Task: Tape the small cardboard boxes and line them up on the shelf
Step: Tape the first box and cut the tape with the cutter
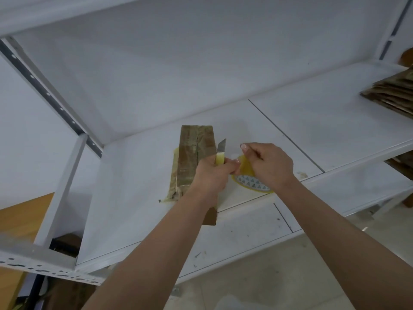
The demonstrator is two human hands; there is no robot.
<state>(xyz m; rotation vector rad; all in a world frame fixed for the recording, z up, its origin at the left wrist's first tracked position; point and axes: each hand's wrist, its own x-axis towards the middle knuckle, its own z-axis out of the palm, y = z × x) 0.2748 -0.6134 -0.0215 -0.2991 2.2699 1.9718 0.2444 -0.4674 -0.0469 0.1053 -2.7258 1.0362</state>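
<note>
the left hand (pixel 212 173) has its fingers curled tight around a yellow cutter (pixel 220 156), its grey blade sticking up. the right hand (pixel 268 166) pinches a strip of see-through yellow tape (pixel 245 167) pulled up from the tape roll (pixel 252 183) lying flat on the white shelf (pixel 134 198). the small cardboard box (pixel 192 157), taped brown, lies just left of the hands. a pile of flat cardboard (pixel 393 92) sits far right.

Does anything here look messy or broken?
Yes. The cardboard box on the shelf looks worn and crinkled, with loose yellowish tape peeling off its near end. The shelf also has dirty scuffs.
</note>
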